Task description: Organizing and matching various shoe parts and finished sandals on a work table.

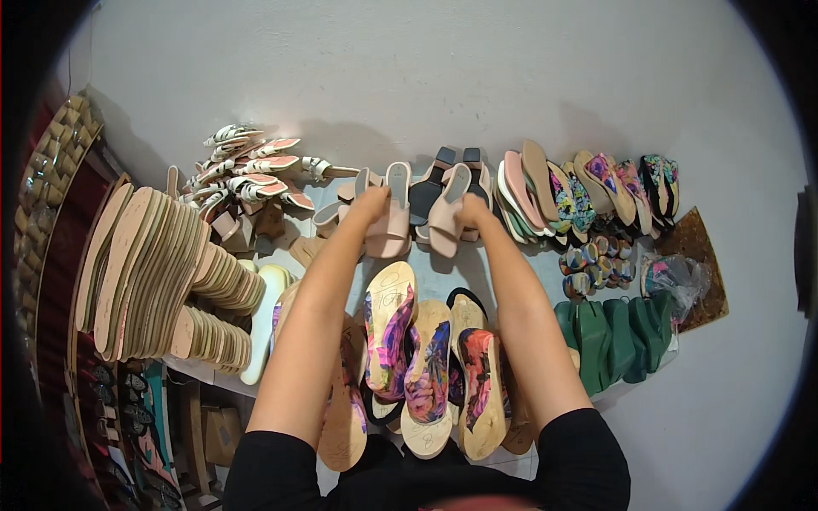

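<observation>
pale pink sandals are held between the two hands, with the pale wall set beyond the grip and the table spread beneath it. well to the left of the grip, a stack of soles is ranged; on its near side, between the forearms, floral wedges are crowded. to the right, a row of sandals is leaned; far left, white strappy sandals are heaped; near right, green wedges are lined up.

the pair is enclosed by the grip: the left sandal is placed just right of the left hand, the right sandal just left of the right hand. both long axes are pointed away, toes nearest; the right one is slanted, its toe turned inward. by each hand its own sandal's outer side appears to be pinched, though the fingertips are hidden. farther movement is limited by the wall; on the near side, a strip of table is left before the floral wedges. between the sandals, only a narrow gap is shown.
</observation>
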Demonstrator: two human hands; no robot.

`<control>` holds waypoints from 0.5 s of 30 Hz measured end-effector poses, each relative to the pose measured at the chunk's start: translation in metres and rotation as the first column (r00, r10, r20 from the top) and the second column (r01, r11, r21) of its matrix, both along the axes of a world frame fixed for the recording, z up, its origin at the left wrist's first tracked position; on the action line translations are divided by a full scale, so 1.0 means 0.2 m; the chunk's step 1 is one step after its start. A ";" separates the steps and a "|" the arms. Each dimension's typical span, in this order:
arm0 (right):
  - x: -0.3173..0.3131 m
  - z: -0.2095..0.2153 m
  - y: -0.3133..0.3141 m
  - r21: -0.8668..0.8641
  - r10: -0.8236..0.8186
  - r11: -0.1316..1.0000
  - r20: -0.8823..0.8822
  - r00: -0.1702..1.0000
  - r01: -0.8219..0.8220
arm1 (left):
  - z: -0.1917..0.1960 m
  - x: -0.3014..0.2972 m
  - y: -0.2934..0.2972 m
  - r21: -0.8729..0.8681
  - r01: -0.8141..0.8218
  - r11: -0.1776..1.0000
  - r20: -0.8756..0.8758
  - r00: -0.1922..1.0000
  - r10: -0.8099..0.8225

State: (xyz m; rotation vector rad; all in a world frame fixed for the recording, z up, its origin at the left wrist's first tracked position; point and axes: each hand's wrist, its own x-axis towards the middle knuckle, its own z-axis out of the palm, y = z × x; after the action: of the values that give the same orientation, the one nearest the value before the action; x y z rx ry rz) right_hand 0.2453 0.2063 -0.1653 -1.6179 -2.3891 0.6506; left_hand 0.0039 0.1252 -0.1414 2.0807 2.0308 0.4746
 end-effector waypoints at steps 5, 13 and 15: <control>0.10 0.13 0.10 0.134 -0.015 0.990 -0.152 0.988 0.036 | 0.15 -0.26 -0.11 0.102 -0.021 0.995 -0.139 0.990 0.035; 0.04 0.42 -0.01 0.266 0.202 0.948 -0.075 0.977 -0.176 | -0.10 -0.68 -0.24 0.083 -0.106 0.991 -0.080 0.990 0.113; 0.08 0.38 0.00 0.270 0.207 0.943 -0.016 0.978 -0.195 | -0.13 -0.53 -0.21 -0.064 -0.095 0.993 0.020 0.995 0.097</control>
State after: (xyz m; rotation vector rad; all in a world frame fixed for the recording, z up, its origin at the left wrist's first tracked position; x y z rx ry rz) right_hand 0.2612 0.2060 -0.0888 -1.2511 -2.5028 0.3686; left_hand -0.1019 0.0833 -0.1677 1.9401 2.1121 0.4420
